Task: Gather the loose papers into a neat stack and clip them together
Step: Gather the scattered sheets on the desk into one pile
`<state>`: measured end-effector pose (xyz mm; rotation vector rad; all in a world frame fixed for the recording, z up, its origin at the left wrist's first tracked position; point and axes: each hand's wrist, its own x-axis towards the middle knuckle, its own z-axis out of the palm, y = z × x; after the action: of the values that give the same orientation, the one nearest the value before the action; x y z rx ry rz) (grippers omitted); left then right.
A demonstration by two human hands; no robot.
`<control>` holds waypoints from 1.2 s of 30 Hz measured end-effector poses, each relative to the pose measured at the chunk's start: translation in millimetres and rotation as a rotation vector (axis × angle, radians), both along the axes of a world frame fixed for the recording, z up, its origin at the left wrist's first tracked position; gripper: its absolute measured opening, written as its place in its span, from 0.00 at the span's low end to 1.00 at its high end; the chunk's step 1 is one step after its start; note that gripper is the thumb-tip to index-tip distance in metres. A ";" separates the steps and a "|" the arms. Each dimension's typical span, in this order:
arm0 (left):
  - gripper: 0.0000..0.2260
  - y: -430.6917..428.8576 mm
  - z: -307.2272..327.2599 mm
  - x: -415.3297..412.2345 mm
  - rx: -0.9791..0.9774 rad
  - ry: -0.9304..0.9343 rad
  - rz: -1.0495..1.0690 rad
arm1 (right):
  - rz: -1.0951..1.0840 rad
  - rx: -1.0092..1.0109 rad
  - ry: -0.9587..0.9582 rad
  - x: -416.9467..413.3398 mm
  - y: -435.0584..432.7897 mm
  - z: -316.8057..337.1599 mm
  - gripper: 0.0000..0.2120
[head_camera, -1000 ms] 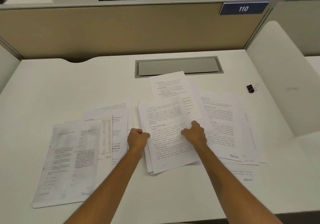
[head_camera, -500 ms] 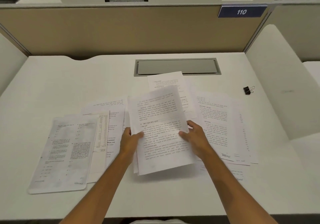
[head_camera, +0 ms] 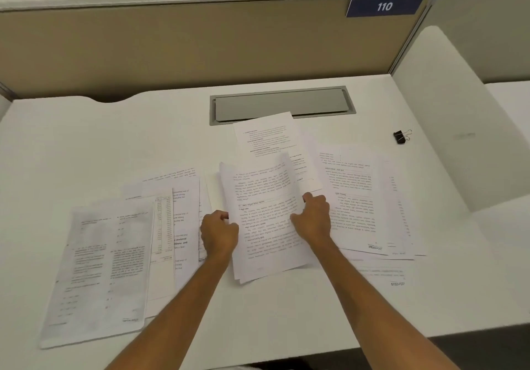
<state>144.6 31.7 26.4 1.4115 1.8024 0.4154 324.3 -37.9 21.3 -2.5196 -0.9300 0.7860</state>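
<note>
A small stack of printed sheets (head_camera: 265, 220) lies at the desk's middle, and both hands hold it by its sides. My left hand (head_camera: 219, 233) grips its left edge. My right hand (head_camera: 314, 219) grips its right edge. Loose sheets (head_camera: 109, 266) are spread to the left, overlapping each other. More loose sheets (head_camera: 361, 197) fan out to the right. One sheet (head_camera: 266, 137) lies just behind the held stack. A black binder clip (head_camera: 400, 137) sits at the far right of the desk, away from both hands.
The white desk (head_camera: 114, 140) has a grey cable-tray lid (head_camera: 282, 104) at the back centre. A beige partition (head_camera: 200, 45) closes the back, with a blue sign reading 110 (head_camera: 384, 6). A white side panel (head_camera: 447, 117) bounds the right.
The held stack was lifted and shifted slightly left half a second ago, and now lies lower against the desk again. Both hands keep their hold on its side edges.
</note>
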 end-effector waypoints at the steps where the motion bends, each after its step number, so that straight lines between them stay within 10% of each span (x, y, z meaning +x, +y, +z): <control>1: 0.07 1.1 -1.6 0.2 -0.004 0.014 -0.018 | -0.012 -0.019 -0.014 -3.1 2.5 -0.4 0.29; 11: 0.07 12.3 -5.2 -0.7 -0.073 -0.064 -0.058 | -0.368 0.014 0.319 4.4 18.7 -0.8 0.34; 15: 0.08 13.9 -7.9 -2.8 -0.109 -0.113 -0.029 | -0.310 0.046 0.383 21.4 12.1 -2.7 0.15; 28: 0.22 27.5 0.8 8.2 -0.152 -0.340 0.054 | -0.180 0.367 0.724 70.7 -3.5 14.6 0.22; 36: 0.08 62.1 10.2 53.0 -0.050 -0.310 0.032 | -0.295 0.372 0.516 104.7 35.8 24.8 0.11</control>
<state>197.6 93.8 36.6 1.2109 1.5738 0.5686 429.0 -2.0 46.0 -1.9317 -0.4623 0.9910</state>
